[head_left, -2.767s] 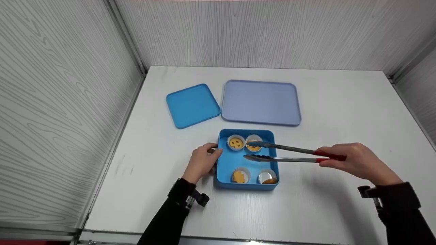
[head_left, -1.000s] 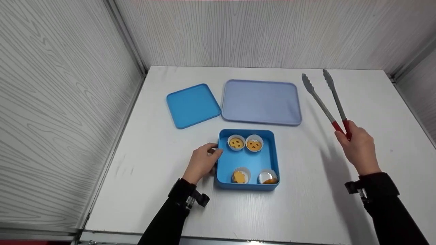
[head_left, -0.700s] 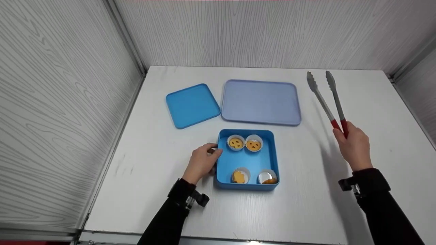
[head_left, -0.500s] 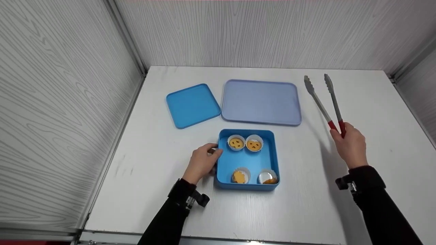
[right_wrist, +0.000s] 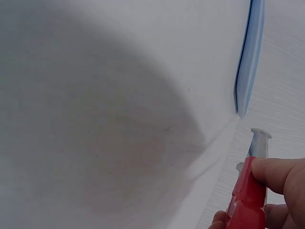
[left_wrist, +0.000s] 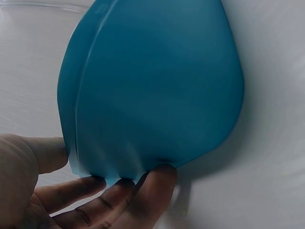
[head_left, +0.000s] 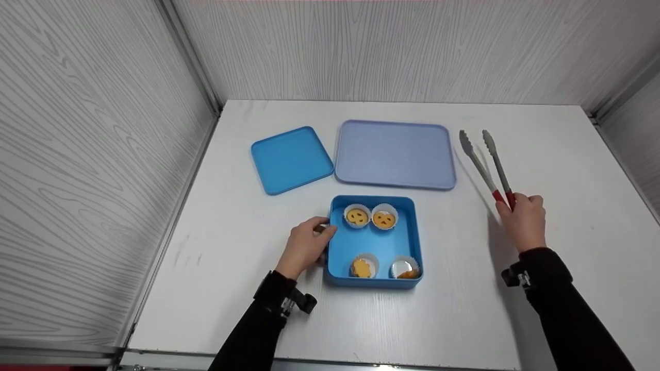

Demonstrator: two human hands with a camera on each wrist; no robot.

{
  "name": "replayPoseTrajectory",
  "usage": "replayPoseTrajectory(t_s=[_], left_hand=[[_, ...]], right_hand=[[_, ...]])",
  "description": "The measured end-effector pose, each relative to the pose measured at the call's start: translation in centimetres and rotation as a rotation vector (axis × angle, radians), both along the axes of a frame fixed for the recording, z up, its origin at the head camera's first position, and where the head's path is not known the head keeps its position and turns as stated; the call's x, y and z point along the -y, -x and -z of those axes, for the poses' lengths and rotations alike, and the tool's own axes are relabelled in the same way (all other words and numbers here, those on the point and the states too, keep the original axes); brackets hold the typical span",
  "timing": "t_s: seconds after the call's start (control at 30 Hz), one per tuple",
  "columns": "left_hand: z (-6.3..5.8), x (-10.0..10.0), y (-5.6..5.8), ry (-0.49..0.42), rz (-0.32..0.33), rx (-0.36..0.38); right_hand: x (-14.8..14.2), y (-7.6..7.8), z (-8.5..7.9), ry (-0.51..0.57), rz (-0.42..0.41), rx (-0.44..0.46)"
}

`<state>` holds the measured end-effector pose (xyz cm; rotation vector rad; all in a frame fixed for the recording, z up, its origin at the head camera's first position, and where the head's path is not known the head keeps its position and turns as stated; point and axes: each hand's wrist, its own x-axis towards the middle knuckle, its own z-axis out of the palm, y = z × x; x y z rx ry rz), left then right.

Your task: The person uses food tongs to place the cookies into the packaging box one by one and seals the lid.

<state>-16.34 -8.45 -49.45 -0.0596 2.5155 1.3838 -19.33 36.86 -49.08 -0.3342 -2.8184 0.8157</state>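
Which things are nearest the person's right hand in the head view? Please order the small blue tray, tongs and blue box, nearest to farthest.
From the right hand:
1. Tongs: held in that hand.
2. Blue box: to its left, front middle.
3. Small blue tray: farthest left, beyond the box.

I'm facing a white table (head_left: 232,247) where a lavender tray (head_left: 395,154) is lying, with a smaller blue tray (head_left: 293,161) sitting askew just to its left; pale wood-grained walls (head_left: 386,51) are standing behind and at both sides.
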Motion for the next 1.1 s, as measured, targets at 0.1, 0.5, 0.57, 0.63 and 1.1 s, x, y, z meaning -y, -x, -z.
replayPoseTrajectory(t_s=[0.1, 0.5, 0.57, 0.63, 1.1], left_hand=[[0.0, 0.0, 0.0, 0.008, 0.002, -0.003], [-0.1, -0.1, 0.1, 0.008, -0.007, 0.006], [-0.1, -0.1, 0.0, 0.007, -0.007, 0.008], [0.0, -0.1, 0.1, 0.010, -0.006, 0.011], [0.2, 0.1, 0.0, -0.009, 0.006, -0.006]], right_hand=[[0.1, 0.1, 0.3, 0.000, 0.005, 0.024], [0.2, 0.5, 1.1, 0.021, 0.018, 0.087], [0.2, 0.5, 1.2, 0.025, 0.014, 0.090], [0.1, 0.5, 1.4, 0.031, 0.010, 0.099], [-0.4, 0.4, 1.8, -0.004, -0.031, 0.159]])
